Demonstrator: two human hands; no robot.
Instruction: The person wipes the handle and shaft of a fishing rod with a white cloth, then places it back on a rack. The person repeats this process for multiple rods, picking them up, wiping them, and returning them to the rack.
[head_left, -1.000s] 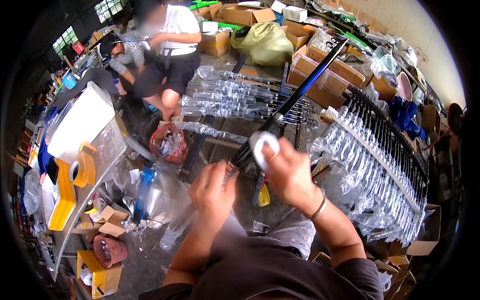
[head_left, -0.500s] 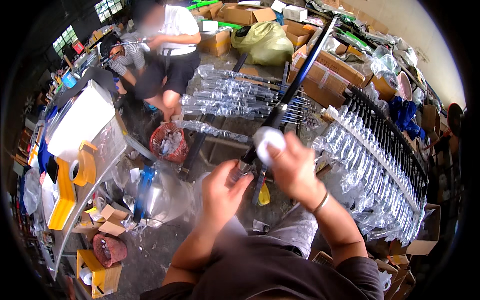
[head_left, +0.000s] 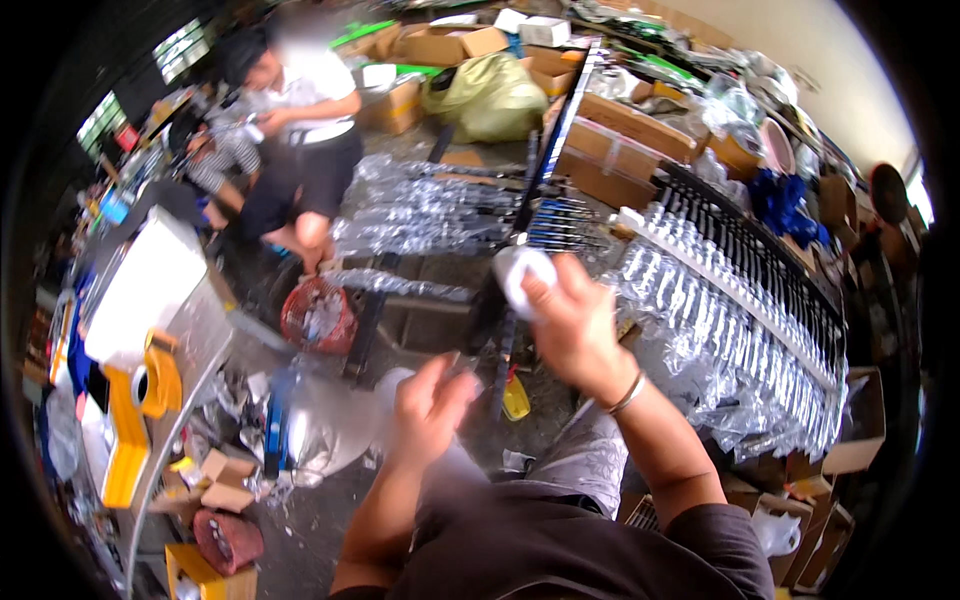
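A long black pole (head_left: 558, 140), looking like a fishing rod, slants from the far upper right down toward my hands. My right hand (head_left: 580, 330) is closed on a white wad (head_left: 525, 280), apparently cloth, pressed against the rod's lower part. Below it to the left, my left hand (head_left: 432, 405) has its fingers curled at the rod's near end. Motion smears these fingers and the dark butt beside them, but the hand lies in line with the rod. Plastic-sleeved rods (head_left: 430, 215) lie in a row beyond my hands.
On the right, a rack (head_left: 735, 300) carries many plastic-wrapped rods. Two people (head_left: 305, 110) work at the far left, near a red basket (head_left: 318, 315). A table with yellow tape dispensers (head_left: 125, 430) stands left. Cardboard boxes (head_left: 610, 165) and a yellow-green sack (head_left: 487, 98) fill the back.
The view has shifted, so the surroundings sit further left. My left hand has moved slightly down and away from my right hand. The white wad remains in my right hand at the rod.
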